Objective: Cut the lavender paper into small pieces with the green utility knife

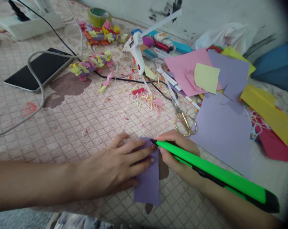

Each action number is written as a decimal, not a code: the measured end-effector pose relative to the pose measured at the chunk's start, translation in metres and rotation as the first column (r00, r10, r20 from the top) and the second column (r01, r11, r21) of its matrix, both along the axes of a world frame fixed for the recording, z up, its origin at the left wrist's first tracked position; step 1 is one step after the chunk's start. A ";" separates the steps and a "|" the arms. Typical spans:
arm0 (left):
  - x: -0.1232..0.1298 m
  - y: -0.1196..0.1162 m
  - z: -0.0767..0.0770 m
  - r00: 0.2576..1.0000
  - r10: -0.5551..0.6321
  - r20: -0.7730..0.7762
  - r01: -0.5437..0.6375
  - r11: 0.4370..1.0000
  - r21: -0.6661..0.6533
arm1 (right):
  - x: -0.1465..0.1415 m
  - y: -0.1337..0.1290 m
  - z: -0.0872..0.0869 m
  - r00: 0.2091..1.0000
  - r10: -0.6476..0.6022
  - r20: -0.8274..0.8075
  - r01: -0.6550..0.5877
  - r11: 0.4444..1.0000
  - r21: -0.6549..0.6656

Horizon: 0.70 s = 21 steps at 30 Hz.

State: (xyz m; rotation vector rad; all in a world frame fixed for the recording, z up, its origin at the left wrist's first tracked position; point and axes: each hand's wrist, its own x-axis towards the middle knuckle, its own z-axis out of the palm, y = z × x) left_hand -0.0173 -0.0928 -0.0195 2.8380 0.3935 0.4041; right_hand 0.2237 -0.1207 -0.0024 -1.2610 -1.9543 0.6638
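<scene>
A purple paper strip lies on the patterned tablecloth in front of me. My left hand rests flat across its upper part, fingers spread, pressing it down and hiding some of it. In a pen-like grip, my right hand holds a long green utility knife with black trim and a black end. Its narrow dark tip is at the strip's top right corner, close to the left fingertips; whether it touches the paper I cannot tell. Gold-handled scissors lie just beyond my right hand.
A white glue gun stands amid paper scraps. Coloured sheets, including a large purple sheet, cover the right side. Decorated flower pieces, green tape, a dark tablet-like device, a cable and a power strip lie left.
</scene>
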 end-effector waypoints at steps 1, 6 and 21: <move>0.000 0.000 0.000 1.000 0.000 -0.001 0.000 1.000 0.002 | 0.000 0.000 0.000 1.000 0.001 0.003 -0.001 1.000 -0.008; -0.001 -0.001 0.000 1.000 0.004 -0.001 -0.004 1.000 0.022 | 0.000 0.001 0.000 1.000 -0.005 -0.005 0.005 1.000 -0.003; -0.001 -0.001 0.002 1.000 0.003 -0.001 -0.003 1.000 0.009 | -0.004 0.001 0.001 0.997 -0.051 -0.065 0.053 0.998 0.031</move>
